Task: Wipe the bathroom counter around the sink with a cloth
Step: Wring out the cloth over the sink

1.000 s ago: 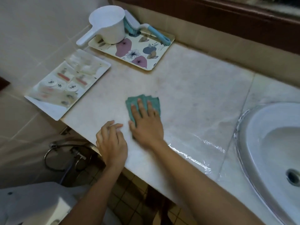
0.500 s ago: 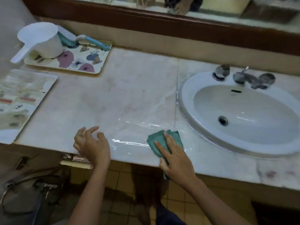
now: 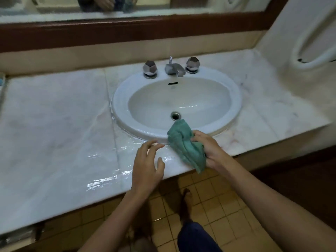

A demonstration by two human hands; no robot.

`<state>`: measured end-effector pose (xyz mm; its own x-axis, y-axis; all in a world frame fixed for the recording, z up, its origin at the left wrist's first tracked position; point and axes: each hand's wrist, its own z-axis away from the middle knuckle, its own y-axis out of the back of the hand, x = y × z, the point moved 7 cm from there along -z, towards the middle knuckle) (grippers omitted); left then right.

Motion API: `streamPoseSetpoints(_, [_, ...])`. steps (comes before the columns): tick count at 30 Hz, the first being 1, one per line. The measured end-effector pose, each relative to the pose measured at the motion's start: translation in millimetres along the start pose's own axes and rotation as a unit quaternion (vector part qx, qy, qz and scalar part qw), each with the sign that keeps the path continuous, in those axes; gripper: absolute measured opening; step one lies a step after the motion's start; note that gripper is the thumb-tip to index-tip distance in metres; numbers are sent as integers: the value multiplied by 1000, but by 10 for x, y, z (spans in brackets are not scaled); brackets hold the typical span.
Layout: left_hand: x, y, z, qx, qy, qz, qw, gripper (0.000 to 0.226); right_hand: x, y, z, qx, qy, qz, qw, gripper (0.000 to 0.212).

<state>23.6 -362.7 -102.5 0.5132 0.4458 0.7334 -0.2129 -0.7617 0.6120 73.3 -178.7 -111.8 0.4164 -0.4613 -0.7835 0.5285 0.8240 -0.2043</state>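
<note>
A green cloth (image 3: 185, 145) is gripped, bunched up, in the right hand (image 3: 211, 151) at the front rim of the white sink (image 3: 121, 106); its top corner is raised over the basin, just short of the drain (image 3: 175, 116), while its lower end hangs past the front edge of the marble counter (image 3: 54, 115); whether the cloth touches the counter can't be told; the left hand (image 3: 147, 166) is held just left of the cloth, apart from it, fingers loose & spread, nothing grasped; whether it rests on the counter can't be told either; a wet sheen (image 3: 107, 177) is seen on the counter to the left of & in front of the sink; at the back of the sink a metal spout (image 3: 173, 68) is flanked by a left knob (image 3: 150, 69) & a right knob (image 3: 192, 64), both faceted; behind, a mirror (image 3: 127, 6) w/ a dark wood frame (image 3: 127, 31) is mounted above a beige wall strip; below the counter edge, yellowish floor tiles (image 3: 214, 195) & a bare foot (image 3: 187, 199) are seen.
</note>
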Motion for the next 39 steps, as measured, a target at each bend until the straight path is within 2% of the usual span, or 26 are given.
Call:
streamPoseSetpoints(2, [214,-176,-212,-23,-74,-55,995,54,-218,51,-15,-76,-58,-147,984,19])
streamPoseSetpoints(3, [306,-250,-331,-32,-114,-85,989,61,-320,60,-42,-124,-79,-181,972,27])
streamPoseSetpoints(5, [469,-388,-571,-48,-190,-144,970,74,-478,97,-142,-198,-131,-202,950,45])
streamPoseSetpoints(8, [680,-584,-941,-67,-277,-199,938,89,-701,115,-265,-291,-200,-223,909,51])
streamPoseSetpoints(11, [849,-676,-1321,-60,-315,-214,922,87,-1000,158,-428,-327,-209,-222,894,47])
streamPoseSetpoints(13, [954,-721,-1550,-49,-339,-244,907,77,-1205,169,-518,-347,-211,-201,892,42])
streamPoseSetpoints(15, [1051,-752,-1744,-12,-360,-290,887,60,-1337,167,-585,-375,-220,-141,890,44])
streamPoseSetpoints(18, [1117,-795,-1975,26,-376,-291,879,42,-1447,168,-603,-420,-225,47,878,50])
streamPoseSetpoints(21, [1087,-813,-2168,-3,-377,-261,889,52,-1611,129,-718,-412,-209,128,878,37])
streamPoseSetpoints(23, [1067,-804,-2294,-33,-373,-283,883,52,-1652,94,-820,-416,-205,187,866,31])
streamPoseSetpoints(26, [1105,-777,-2477,-65,-398,-350,845,31,-1692,66,-939,-395,-150,340,840,9])
streamPoseSetpoints(28, [1099,-781,-2581,-88,-401,-383,827,16,-1757,107,-1091,-333,-93,463,816,22])
streamPoseSetpoints(30, [1085,-826,-2677,-110,-360,-407,832,10,-1836,138,-1254,-263,-56,550,791,34])
streamPoseSetpoints(31, [1039,-870,-2722,-138,-311,-418,842,10,-1871,126,-1323,-235,-35,581,779,37])
streamPoseSetpoints(32, [977,-905,-2755,-171,-234,-437,851,11,-1905,100,-1390,-208,-4,613,762,37])
streamPoseSetpoints(34, [826,-960,-2774,-226,-71,-446,863,17,-2010,25,-1486,-149,95,691,701,30])
streamPoseSetpoints(37, [617,-1073,-2727,-253,98,-325,906,10,-2099,-78,-1510,-85,239,766,590,16])
streamPoseSetpoints(39, [477,-1162,-2661,-262,194,-175,929,20,-2092,-95,-1491,-73,307,781,539,9])
